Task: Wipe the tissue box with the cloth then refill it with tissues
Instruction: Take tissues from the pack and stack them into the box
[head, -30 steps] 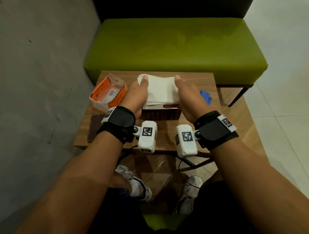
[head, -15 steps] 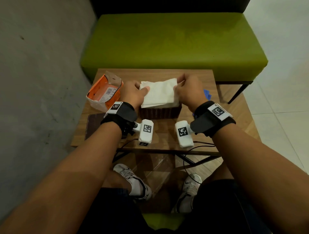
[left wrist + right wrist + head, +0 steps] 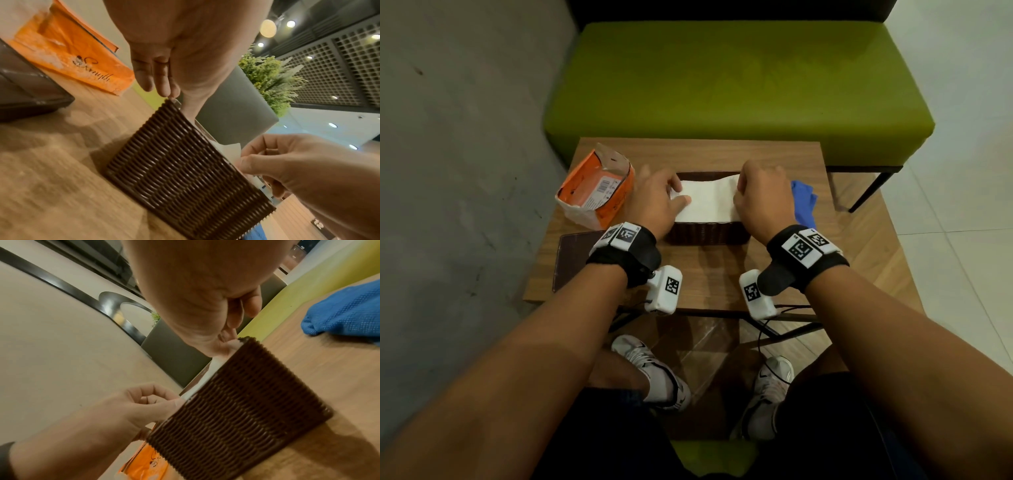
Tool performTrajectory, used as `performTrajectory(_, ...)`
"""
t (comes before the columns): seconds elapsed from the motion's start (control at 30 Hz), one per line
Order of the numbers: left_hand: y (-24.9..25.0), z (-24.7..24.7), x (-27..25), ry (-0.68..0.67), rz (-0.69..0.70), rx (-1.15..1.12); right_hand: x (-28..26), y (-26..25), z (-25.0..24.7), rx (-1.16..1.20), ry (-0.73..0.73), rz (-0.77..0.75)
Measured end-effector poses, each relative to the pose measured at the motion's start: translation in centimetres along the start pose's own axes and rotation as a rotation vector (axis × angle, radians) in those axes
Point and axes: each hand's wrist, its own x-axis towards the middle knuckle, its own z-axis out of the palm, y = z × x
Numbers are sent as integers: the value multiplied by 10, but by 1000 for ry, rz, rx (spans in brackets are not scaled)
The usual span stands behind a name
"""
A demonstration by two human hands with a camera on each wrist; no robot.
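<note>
The brown woven tissue box (image 3: 707, 233) stands near the middle of the wooden surface (image 3: 715, 274), its open top filled by a white stack of tissues (image 3: 709, 202). The left hand (image 3: 655, 202) sits at the stack's left end, thumb lying on the top sheet and fingers down over the box's left edge. The right hand (image 3: 762, 202) is curled at the right end, fingertips pinching the tissues' edge. A blue cloth (image 3: 804, 202) lies just right of the box; an opened orange tissue packet (image 3: 595, 192) lies to its left.
</note>
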Motion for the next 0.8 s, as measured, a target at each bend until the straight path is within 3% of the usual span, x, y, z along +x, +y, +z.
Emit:
performTrajectory(0.17, 2, -9, -8, -171, 112, 235, -5, 14, -1, 101, 121, -7)
performTrajectory(0.33, 6, -12, 8, -313, 51, 406, 2, 20, -14, -118, -241, -32)
performTrajectory(0.43, 3, -9, 21, -399, 40, 486, 17, 19, -16, -193, -361, 6)
performTrajectory(0.53, 5, -8, 31, -426, 62, 534, 28, 11, -7, -302, -371, 37)
performTrajectory(0.8, 7, -3, 41, -450, 52, 467, 39, 15, 9, -310, -376, 83)
